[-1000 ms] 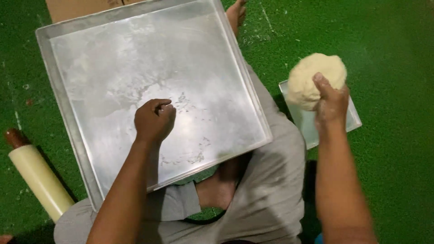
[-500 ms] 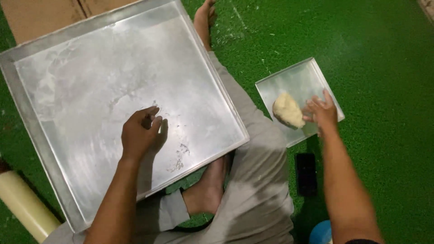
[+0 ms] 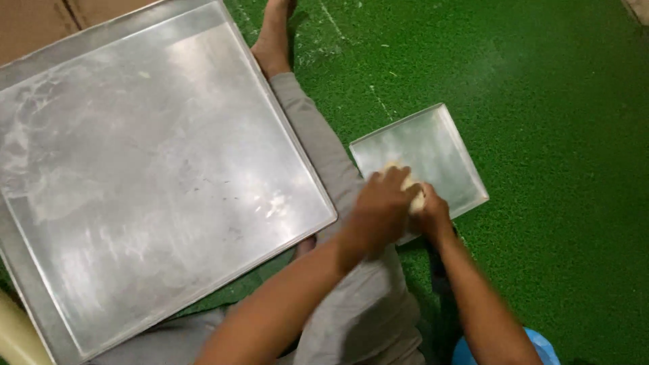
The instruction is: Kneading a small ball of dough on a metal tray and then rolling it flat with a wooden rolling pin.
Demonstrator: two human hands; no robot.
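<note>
Steel big tray (image 3: 155, 182) on the left sits bare now, floury smears only, resting across your lap; half a sec ago your left hand was curled on it, now it's off. Cream rolling pin (image 3: 13, 334) just peeks in at the bottom-left corner, untouched. Your grey trouser leg (image 3: 318, 145) runs up the middle, bare foot (image 3: 274, 37) at top.

Moving right: left hand (image 3: 382, 209) has crossed over to the small steel tray (image 3: 446, 149) on the green mat (image 3: 554, 101), fingers curled down over the dough lump (image 3: 409, 186). Right hand (image 3: 430, 215) is tight beside it, also clamped on the dough from the near side. Only a pale sliver of dough shows between the two hands, near the tray's front-left corner. A sec ago you held the dough up in the right hand alone; now it's down in the tray w/ both hands on it. My read: you're working or portioning it there, big tray waiting. Blue object (image 3: 534, 345) at bottom right, can't tell what.
</note>
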